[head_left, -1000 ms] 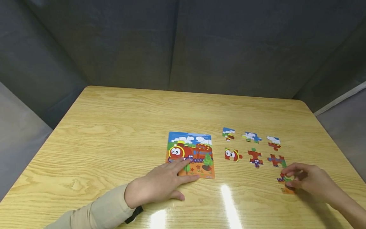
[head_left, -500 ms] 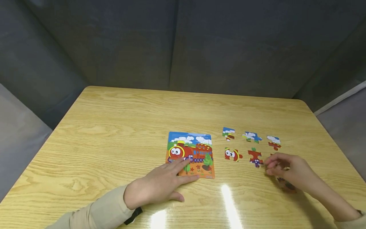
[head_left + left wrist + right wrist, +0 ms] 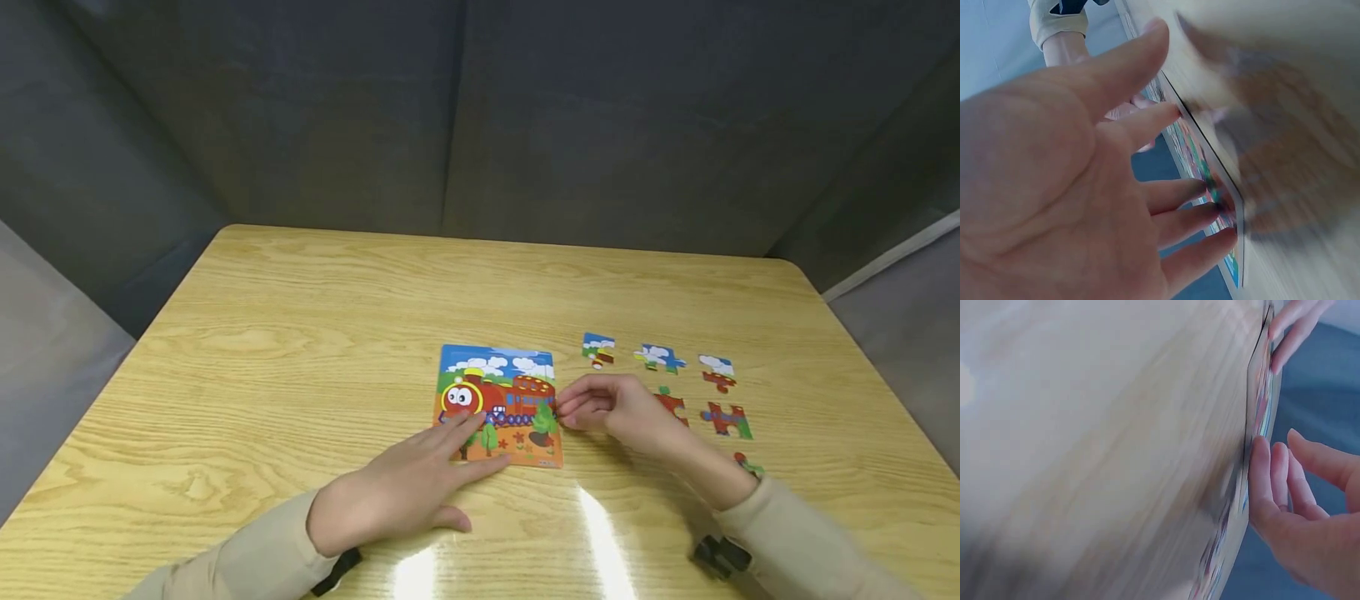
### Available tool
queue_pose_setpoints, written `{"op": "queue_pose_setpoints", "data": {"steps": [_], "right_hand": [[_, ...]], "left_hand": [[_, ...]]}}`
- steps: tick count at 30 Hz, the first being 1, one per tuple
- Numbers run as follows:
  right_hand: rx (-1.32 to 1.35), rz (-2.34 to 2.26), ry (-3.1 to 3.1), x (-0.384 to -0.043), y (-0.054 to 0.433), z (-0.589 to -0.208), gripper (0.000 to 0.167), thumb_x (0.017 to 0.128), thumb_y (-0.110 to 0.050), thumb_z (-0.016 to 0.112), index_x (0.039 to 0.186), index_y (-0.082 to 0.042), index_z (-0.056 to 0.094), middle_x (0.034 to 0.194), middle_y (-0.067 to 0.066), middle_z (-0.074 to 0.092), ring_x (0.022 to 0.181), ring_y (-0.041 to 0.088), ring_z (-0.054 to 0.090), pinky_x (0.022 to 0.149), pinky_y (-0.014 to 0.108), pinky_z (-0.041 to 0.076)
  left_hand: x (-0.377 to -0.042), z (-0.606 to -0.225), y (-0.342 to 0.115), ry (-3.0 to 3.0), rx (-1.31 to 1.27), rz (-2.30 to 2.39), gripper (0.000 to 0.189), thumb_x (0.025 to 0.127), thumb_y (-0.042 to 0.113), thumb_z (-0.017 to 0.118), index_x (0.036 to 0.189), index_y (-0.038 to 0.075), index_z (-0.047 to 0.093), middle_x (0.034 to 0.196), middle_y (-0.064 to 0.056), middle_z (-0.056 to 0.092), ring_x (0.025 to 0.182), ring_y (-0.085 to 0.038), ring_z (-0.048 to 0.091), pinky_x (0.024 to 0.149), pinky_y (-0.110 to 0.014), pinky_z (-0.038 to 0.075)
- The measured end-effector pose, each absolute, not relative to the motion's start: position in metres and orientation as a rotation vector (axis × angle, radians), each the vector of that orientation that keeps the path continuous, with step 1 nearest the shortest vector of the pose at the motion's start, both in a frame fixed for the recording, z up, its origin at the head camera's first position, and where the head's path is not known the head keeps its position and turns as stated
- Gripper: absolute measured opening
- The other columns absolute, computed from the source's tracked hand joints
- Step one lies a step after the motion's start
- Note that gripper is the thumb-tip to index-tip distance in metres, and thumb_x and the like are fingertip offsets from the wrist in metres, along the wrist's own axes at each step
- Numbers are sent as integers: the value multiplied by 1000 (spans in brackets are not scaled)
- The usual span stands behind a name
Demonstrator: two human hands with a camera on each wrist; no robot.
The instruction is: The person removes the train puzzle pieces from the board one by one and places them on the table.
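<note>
A train picture puzzle [image 3: 517, 392] lies flat, its picture whole except where fingers cover it. My left hand [image 3: 405, 487] rests with spread fingers on its lower left part; the left wrist view shows the fingertips [image 3: 1227, 236] along the puzzle's edge. Right at the puzzle's right side is my right hand [image 3: 626, 412], fingers loosely bent. In the right wrist view its thumb [image 3: 1319, 456] stands apart from the fingers [image 3: 1261, 469], with nothing seen between them. Loose jigsaw pieces lie to the right, among them a cloud piece [image 3: 660, 358] and a carriage piece [image 3: 727, 419].
Further pieces include a chimney piece [image 3: 597, 348] at the back and a green one [image 3: 747, 463] partly behind the right sleeve [image 3: 795, 533]. The right hand hides the face piece. A wooden table [image 3: 300, 333] bears everything, with dark cloth [image 3: 585, 125] behind its far edge.
My right hand has left the lower right piece and swept left past the loose pieces to the puzzle's right side. My left hand has shifted slightly left on the puzzle.
</note>
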State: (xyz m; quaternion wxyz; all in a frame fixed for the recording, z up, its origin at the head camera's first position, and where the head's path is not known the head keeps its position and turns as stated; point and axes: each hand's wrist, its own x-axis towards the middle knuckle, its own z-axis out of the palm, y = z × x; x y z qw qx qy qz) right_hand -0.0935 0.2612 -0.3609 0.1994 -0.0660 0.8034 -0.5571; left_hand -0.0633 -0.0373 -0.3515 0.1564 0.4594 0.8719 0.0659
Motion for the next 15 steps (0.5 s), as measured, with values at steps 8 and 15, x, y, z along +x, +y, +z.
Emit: {"op": "queue_pose_setpoints", "data": {"steps": [8,15], "right_hand": [[-179,-1583,2171,-101,224,-361,25,88,8,64,113,12,63,102,21,68,93,27,69,81,28,55],[-97,-1545,2160,-102,211,-356,26,87,4,67,113,9,65,100,16,70,92,23,68,82,32,56]], "left_hand": [[-59,-354,-49,2517,1314,197,76,88,49,65,154,28,35,160,-22,14,145,-38,20,113,-47,29],[-56,-356,-52,2533,1318,188,74,88,49,64,153,28,36,160,-22,15,145,-38,21,111,-49,33]]}}
